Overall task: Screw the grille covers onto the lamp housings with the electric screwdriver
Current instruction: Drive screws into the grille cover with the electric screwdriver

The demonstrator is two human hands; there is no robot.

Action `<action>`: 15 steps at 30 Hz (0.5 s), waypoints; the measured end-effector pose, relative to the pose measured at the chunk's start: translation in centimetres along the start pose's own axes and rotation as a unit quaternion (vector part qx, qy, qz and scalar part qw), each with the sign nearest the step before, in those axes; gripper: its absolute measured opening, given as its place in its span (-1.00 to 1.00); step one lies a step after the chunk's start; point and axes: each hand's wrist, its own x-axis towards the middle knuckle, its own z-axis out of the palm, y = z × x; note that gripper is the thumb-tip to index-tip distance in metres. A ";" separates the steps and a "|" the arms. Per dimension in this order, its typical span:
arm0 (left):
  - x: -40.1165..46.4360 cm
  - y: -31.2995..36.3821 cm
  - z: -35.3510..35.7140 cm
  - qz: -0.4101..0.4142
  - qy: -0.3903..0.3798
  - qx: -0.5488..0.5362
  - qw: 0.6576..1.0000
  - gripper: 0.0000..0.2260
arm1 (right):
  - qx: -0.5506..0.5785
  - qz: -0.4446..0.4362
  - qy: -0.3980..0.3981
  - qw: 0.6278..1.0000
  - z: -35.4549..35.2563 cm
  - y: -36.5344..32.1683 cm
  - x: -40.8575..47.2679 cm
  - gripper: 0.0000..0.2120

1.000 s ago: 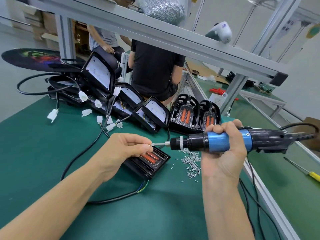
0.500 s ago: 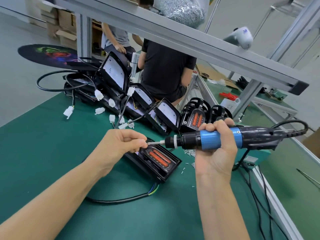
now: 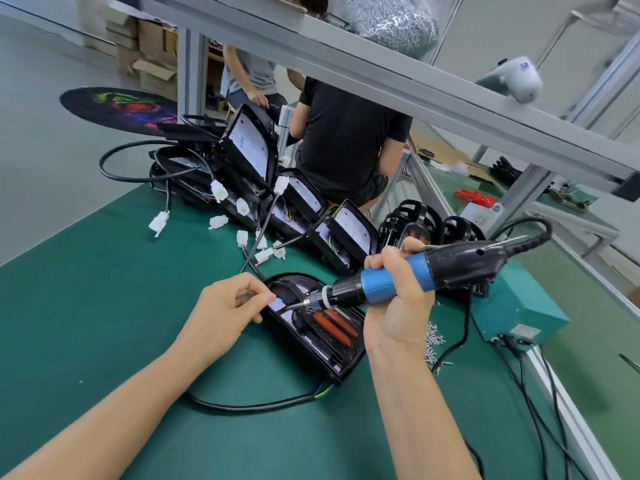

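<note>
So, a green mat-covered surface (image 3: 104,323) is seen here, framed by grey aluminium rails, with one big rail (image 3: 398,84) crossing overhead. Grey floor is visible off to the left, and cardboard boxes (image 3: 149,60) are stacked at the back. Two people are seated beyond the far edge, one in a black t-shirt (image 3: 346,140). A row of open lamp housings (image 3: 249,150) with white panels is propped up along the back of the surface, with white connectors (image 3: 158,221) and black cables scattered around them. A few finished black grille units (image 3: 412,220) are stood up to the right of that row. A teal power supply box (image 3: 519,303) sits near the right edge, and a small pile of loose screws (image 3: 433,341) is spread just beside it.

The lamp housing being worked on (image 3: 322,341) is laid flat near the middle of the surface, grille cover on top, orange strips showing through, its black cable (image 3: 249,405) curling out toward the near side.

The left hand (image 3: 225,310) is curled, with fingertips pinched right at the screwdriver bit against the upper left corner of the housing; whether a screw is pinched there can't be made out. The electric screwdriver (image 3: 398,282) is gripped by the right hand (image 3: 398,303), fingers wrapped fully around the blue barrel, with the bit angled down-left onto that corner.
</note>
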 end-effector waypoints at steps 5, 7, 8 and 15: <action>-0.3 -0.4 -0.3 0.010 0.001 0.004 1.000 -0.88 | -0.016 0.008 -0.008 1.000 0.2 1.1 -0.1 -0.69; -0.2 -0.4 -0.3 0.010 0.002 -0.006 1.000 -0.87 | -0.024 0.015 -0.012 1.000 0.3 1.3 -0.2 -0.69; -0.2 -0.4 -0.3 0.009 0.002 -0.009 1.000 -0.87 | -0.028 0.018 -0.015 0.999 0.3 1.3 -0.2 -0.69; -0.2 -1.0 -0.4 0.018 0.006 -0.005 1.000 -0.88 | -0.037 0.021 -0.026 0.999 0.6 1.4 -0.4 -0.73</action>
